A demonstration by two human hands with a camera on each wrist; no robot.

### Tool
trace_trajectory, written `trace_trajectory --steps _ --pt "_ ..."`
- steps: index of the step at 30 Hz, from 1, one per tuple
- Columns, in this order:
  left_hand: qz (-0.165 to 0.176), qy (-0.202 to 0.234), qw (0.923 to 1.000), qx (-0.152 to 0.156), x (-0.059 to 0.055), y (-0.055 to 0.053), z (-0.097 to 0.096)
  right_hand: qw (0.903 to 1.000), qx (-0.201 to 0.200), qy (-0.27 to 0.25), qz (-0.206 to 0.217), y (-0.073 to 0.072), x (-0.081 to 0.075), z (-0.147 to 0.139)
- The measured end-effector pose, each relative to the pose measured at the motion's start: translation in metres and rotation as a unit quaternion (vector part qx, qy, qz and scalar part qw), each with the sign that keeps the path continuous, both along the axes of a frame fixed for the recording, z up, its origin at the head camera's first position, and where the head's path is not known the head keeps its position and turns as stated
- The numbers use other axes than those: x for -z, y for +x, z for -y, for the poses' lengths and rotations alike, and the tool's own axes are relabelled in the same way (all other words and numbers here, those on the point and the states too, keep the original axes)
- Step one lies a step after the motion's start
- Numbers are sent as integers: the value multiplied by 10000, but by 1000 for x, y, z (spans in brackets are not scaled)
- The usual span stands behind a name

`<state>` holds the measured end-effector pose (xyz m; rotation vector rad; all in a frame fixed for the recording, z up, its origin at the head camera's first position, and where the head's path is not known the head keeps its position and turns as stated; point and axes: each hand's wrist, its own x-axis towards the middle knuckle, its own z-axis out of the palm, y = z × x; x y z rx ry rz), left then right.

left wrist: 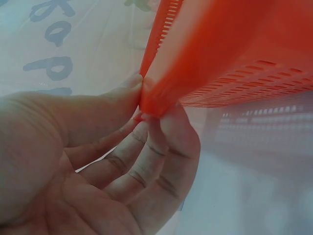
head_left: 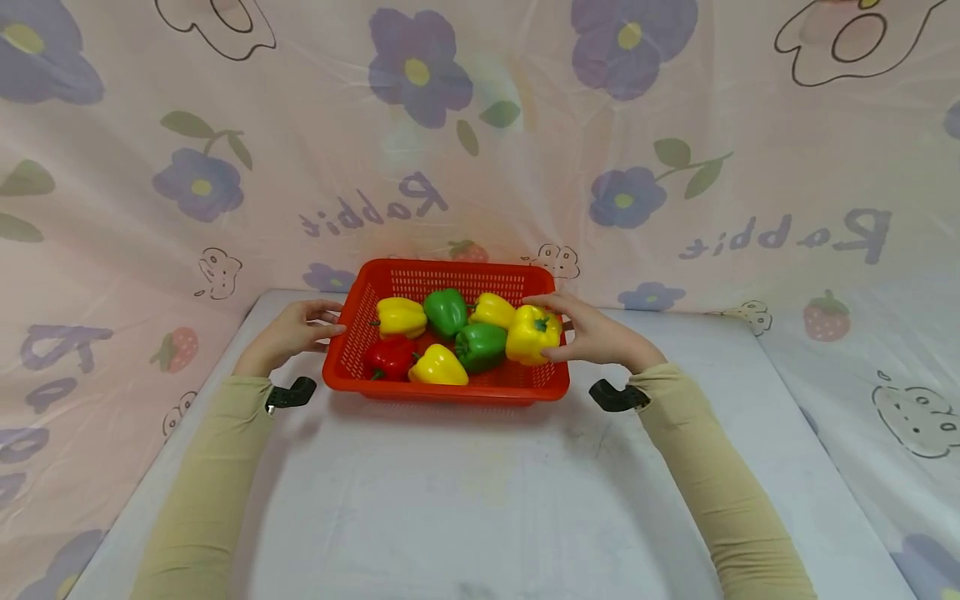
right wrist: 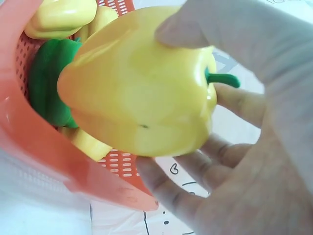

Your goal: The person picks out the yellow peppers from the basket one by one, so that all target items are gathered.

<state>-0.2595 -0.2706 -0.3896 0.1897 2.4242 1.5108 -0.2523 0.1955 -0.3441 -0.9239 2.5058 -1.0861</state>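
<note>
A red plastic basket [head_left: 450, 393] with slotted walls stands on the white table, holding several bell peppers. At its left end, my left hand [head_left: 288, 335] pinches the rim, thumb [left wrist: 117, 100] on one side and fingers curled beneath. Over the right end of the basket, my right hand [head_left: 600, 335] grips a yellow bell pepper [head_left: 533, 335] between thumb and fingers, its green stem [right wrist: 222, 79] turned toward the palm. Inside lie a red pepper [head_left: 390, 358], two green peppers [head_left: 446, 312] and other yellow peppers [head_left: 438, 367].
Behind the basket hangs a pale curtain [head_left: 480, 158] printed with flowers and lettering. The white table [head_left: 465, 500] stretches in front of the basket. A black wrist mount [head_left: 618, 396] sits on the right sleeve, and another [head_left: 292, 393] on the left.
</note>
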Motion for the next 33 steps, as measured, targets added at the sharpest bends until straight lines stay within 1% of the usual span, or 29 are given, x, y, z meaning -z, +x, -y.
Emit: trace_trajectory --steps 8,15,19,22,24,26,29,33 --pt "2 37 10000 8 0 -1 -1 9994 104 -202 262 -2 -1 -7" --pt "-32 47 10000 3 0 2 -3 9990 205 -379 153 -5 -3 -13" --pt "-66 26 10000 -7 0 2 -3 9987 264 -418 127 -4 -5 -16" --pt "-60 11 10000 -21 1 2 -3 9981 281 -502 198 -1 -8 -17" --pt "-36 29 10000 -51 2 2 -3 9974 293 -616 228 2 -12 -18" --pt "-36 45 10000 -50 2 2 -3 9959 319 -783 312 4 -13 -20" --pt "-21 90 9999 -64 3 2 -3 9939 374 -955 406 2 -10 -26" --pt "21 157 9999 -61 3 3 -1 9912 523 -1078 565 -4 -1 -37"
